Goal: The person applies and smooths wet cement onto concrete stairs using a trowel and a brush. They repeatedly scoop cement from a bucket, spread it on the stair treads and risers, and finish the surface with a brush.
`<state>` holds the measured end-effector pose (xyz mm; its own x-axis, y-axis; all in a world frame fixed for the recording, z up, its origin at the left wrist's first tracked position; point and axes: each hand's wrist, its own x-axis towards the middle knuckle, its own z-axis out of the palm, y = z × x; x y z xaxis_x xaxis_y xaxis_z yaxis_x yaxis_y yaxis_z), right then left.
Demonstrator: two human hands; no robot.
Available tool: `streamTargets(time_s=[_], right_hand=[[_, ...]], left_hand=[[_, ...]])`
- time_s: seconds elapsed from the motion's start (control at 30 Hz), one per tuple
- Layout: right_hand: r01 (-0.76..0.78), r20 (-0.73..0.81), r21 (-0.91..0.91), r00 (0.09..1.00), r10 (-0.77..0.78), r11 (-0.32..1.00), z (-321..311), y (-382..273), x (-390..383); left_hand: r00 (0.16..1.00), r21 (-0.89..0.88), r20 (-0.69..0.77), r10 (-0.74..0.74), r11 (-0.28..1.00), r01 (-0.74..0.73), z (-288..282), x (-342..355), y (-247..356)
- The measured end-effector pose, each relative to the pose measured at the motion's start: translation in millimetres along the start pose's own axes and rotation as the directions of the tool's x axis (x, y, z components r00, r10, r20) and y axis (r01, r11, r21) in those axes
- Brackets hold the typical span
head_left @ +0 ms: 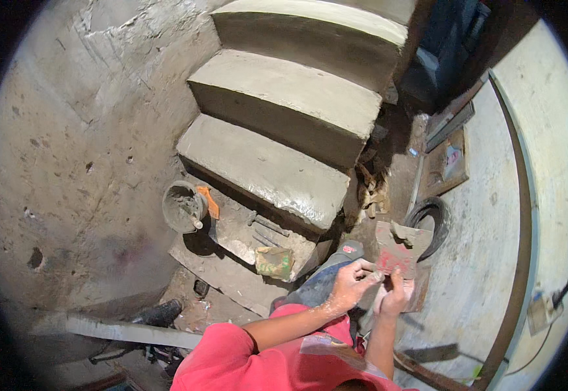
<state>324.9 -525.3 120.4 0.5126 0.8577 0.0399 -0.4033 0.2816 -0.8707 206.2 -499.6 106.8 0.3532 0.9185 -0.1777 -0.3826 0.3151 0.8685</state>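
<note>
Head view: looking steeply down, bent toward the rim, dark at the corners.
Staircase (277, 91): climbing toward the top edge in grey, smooth-faced steps; glossy along the front of the lowest full tread.
Rough wall (82, 169): standing left of the steps, pitted and stained, with patchy grey plaster higher up.
Pale panel (479, 221): running down the right side, edged by a dark curved strip.
Red shirt (232, 365): filling the lower middle, bare forearms reaching up and right.
Black ring (445, 228): leaning near the panel, partly behind the held piece — tyre or basin, cannot tell.
Bucket (179, 229): sitting below the steps, close to the wall, with grey mix inside.
Cardboard-like piece (392, 253): held up right of centre, red-marked, in front of the black ring.
Right hand (396, 294): gripping the piece's lower edge, thumb on the near face.
Left hand (354, 285): fingers drawn together at the lower left corner — cannot tell if pinching it.
Green-marked packet (275, 262): lying at the ledge's edge.
Orange handle (209, 202): upright just beside the bucket.
Grey mortar (413, 236): smeared across the piece's upper part.
</note>
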Motion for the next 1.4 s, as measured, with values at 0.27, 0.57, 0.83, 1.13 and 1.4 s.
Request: streamTargets(time_s=[0.27,0.57,0.83,1.13,1.4], right_hand=[[0.028,0.066,-0.106,0.998,-0.021,0.994,19.1,-9.2,202.7],[-0.209,0.489,-0.246,0.816,0.307,0.947,109.6,48.4,433.7],[-0.070,0.632,-0.391,0.704,0.324,0.918,139.6,60.4,488.8],[0.161,0.847,-0.384,0.452,0.278,0.909,177.7,60.7,541.3],[0.459,0.964,-0.237,0.223,0.147,0.856,207.2,65.6,596.5]], left_hand=[[0.957,0.352,-0.174,0.233,0.922,-0.161,-48.8,144.1,-8.9],[0.442,0.429,-0.831,0.338,0.895,0.121,-171.5,317.4,-37.0],[0.319,0.289,-0.902,0.289,0.956,-0.049,-160.1,379.2,14.6],[0.213,0.314,-0.912,0.350,0.931,-0.185,-136.2,431.4,18.5],[0.084,0.358,-0.917,0.389,0.899,-0.250,-128.4,452.0,26.2]])
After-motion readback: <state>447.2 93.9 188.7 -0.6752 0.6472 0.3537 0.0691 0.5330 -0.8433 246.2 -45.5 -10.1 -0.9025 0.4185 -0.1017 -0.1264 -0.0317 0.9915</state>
